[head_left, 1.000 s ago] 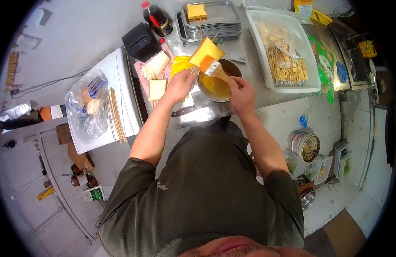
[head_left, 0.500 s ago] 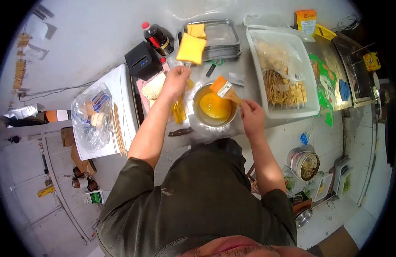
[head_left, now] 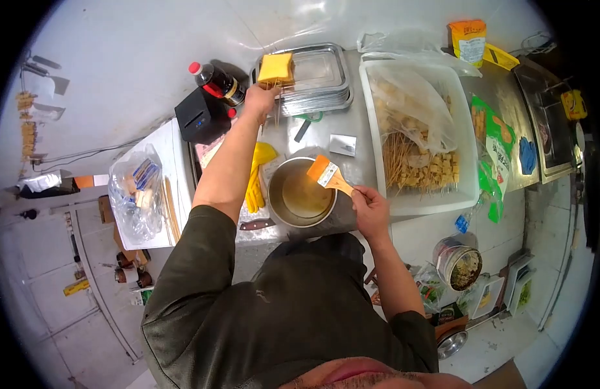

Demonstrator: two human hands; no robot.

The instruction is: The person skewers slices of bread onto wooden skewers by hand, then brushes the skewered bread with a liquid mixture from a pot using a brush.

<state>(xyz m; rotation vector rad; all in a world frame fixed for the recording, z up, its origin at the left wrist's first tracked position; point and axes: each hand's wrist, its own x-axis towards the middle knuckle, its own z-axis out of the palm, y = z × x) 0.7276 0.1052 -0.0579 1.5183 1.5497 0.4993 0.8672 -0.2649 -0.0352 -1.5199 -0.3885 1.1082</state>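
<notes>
A yellow-coated bread slice (head_left: pixel 275 67) on skewers lies at the left end of the stacked metal trays (head_left: pixel 319 72). My left hand (head_left: pixel 261 102) is closed around its skewer sticks at the tray's edge. In my right hand (head_left: pixel 371 209) is a wooden-handled brush (head_left: pixel 331 177), its orange bristles over the metal pot (head_left: pixel 278 206). Thin yellowish liquid shows inside the pot. Yellow gloves (head_left: pixel 255 185) lie left of the pot, with a knife (head_left: pixel 257 224) below them.
A white bin (head_left: pixel 472 175) of skewered food stands right of the pot. At the back left are a dark bottle (head_left: pixel 217 83) and a black box (head_left: pixel 197 117). Loose skewers (head_left: pixel 169 211) and a plastic bag (head_left: pixel 135 194) lie on the white surface at left.
My left hand has carried the coated bread slice up and back onto the tray stack. My right hand has drawn the brush away from the bread and holds it over the pot.
</notes>
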